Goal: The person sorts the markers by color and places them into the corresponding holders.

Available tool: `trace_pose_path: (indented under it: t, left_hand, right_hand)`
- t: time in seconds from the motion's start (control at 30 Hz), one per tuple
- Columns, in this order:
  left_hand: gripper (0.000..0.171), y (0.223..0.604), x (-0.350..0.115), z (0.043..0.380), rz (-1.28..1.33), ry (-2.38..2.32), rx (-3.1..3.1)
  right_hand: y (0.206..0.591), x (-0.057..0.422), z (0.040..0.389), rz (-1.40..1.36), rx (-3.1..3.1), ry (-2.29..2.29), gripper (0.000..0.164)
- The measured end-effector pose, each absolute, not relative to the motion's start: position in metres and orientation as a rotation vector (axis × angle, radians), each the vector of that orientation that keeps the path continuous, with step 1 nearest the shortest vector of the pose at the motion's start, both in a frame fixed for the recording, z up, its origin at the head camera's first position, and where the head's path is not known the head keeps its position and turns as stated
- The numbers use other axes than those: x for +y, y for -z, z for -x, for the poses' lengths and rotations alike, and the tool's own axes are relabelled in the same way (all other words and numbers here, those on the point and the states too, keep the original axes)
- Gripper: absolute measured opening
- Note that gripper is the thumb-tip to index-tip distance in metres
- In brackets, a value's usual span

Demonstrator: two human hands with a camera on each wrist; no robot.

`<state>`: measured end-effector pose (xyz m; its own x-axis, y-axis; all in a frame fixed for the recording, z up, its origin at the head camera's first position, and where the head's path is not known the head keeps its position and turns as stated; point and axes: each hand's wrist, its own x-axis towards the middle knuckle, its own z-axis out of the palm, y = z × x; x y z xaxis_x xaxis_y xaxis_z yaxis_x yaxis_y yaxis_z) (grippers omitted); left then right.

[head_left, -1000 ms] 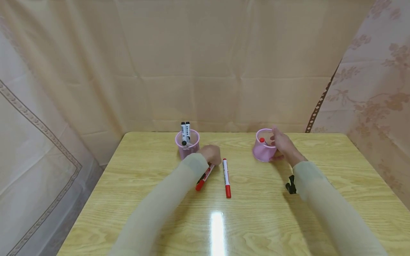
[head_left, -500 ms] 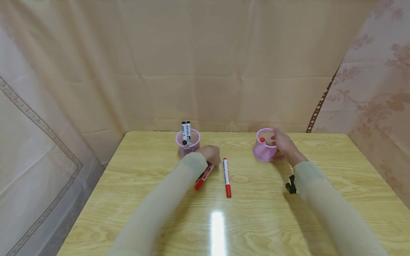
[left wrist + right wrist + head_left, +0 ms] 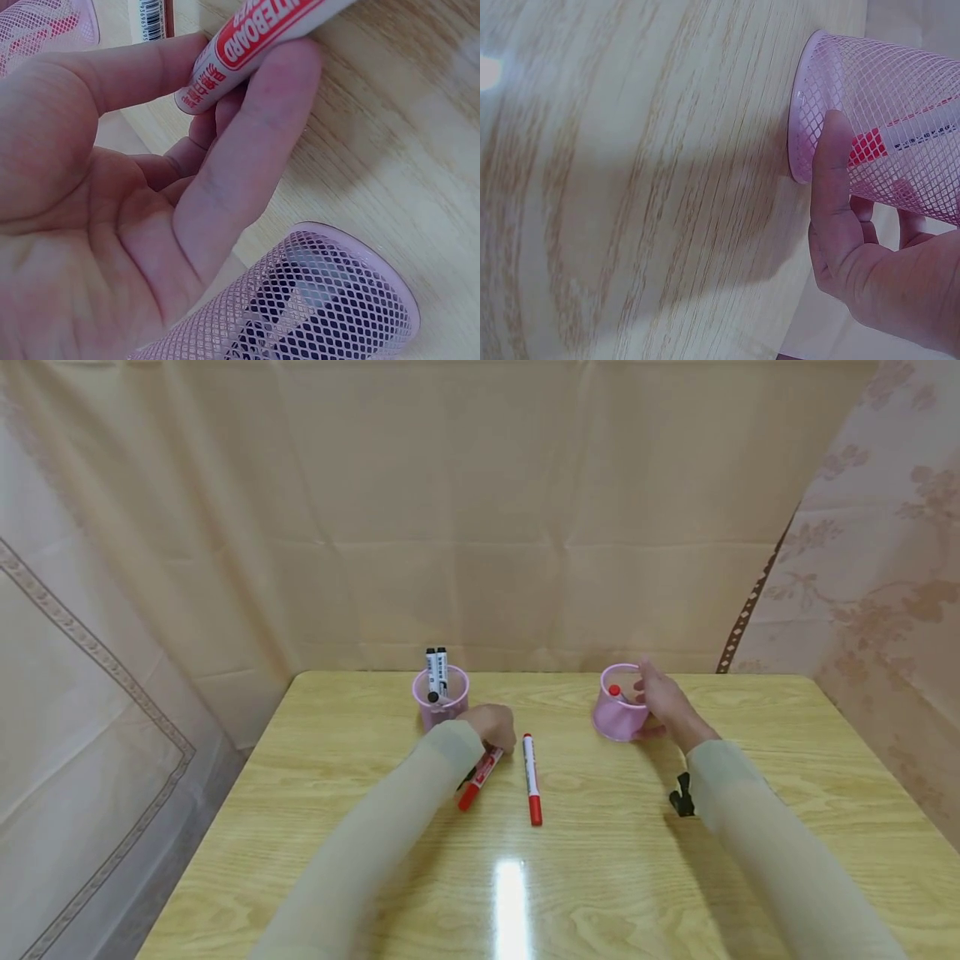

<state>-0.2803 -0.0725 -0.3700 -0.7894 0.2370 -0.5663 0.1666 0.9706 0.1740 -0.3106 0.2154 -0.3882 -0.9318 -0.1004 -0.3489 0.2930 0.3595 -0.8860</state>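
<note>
My left hand (image 3: 491,727) pinches the end of a red whiteboard marker (image 3: 482,778) between thumb and fingers. In the left wrist view the white barrel of this marker (image 3: 262,37) carries red lettering. A second red-capped marker (image 3: 532,781) lies on the table to its right. My right hand (image 3: 667,703) holds a pink mesh pen holder (image 3: 617,723) by its right side. Inside that holder stands a red marker (image 3: 870,146), seen through the mesh in the right wrist view. Another pink mesh pen holder (image 3: 437,717), beyond my left hand, contains several black-capped markers (image 3: 437,672).
A small black object (image 3: 682,797) lies beside my right sleeve. Something dark, partly hidden by the left sleeve, is next to the held marker. The wooden table (image 3: 600,877) ends at a beige curtain (image 3: 495,510) behind the holders.
</note>
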Motion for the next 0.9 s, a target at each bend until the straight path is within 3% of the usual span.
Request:
trace_pose_path:
  t: [0.33, 0.9]
  left_hand:
    - [0.026, 0.3744, -0.0727, 0.2814, -0.294, -0.160, 2.523]
    - [0.012, 0.3754, -0.0717, 0.2812, -0.281, -0.204, 2.473]
  right_hand:
    - [0.3890, 0.2159, 0.3113, -0.201, 2.294, 1.592, 0.101]
    - [0.3860, 0.2153, 0.3094, -0.175, 2.286, 1.583, 0.096]
